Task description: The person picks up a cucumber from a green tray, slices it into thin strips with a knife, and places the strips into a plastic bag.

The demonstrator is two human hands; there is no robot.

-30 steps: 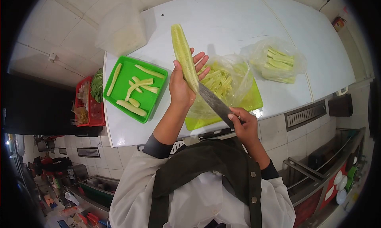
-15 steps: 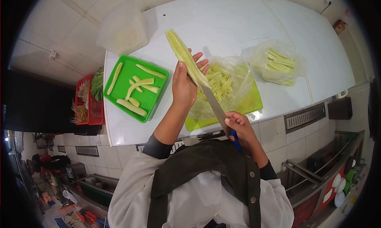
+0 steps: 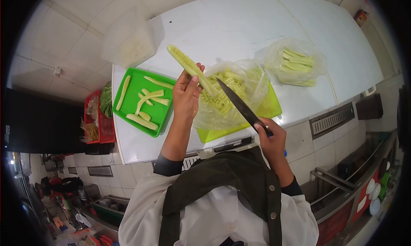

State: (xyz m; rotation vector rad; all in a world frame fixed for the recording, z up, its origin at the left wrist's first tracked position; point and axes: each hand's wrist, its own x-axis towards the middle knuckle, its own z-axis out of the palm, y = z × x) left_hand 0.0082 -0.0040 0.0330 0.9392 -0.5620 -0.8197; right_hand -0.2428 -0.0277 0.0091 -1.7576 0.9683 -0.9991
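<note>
Pinching cucumber (image 3: 180, 61) in left grip (image 3: 187, 91), I clasp the knife (image 3: 239, 102) in my right grip (image 3: 272, 136), tip above the bag (image 3: 259, 85).

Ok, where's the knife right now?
In the head view, the knife is right of centre in the right hand, its blade slanting over the bag of cut strips, tip near the lower end of the vegetable piece in the left hand.
</note>
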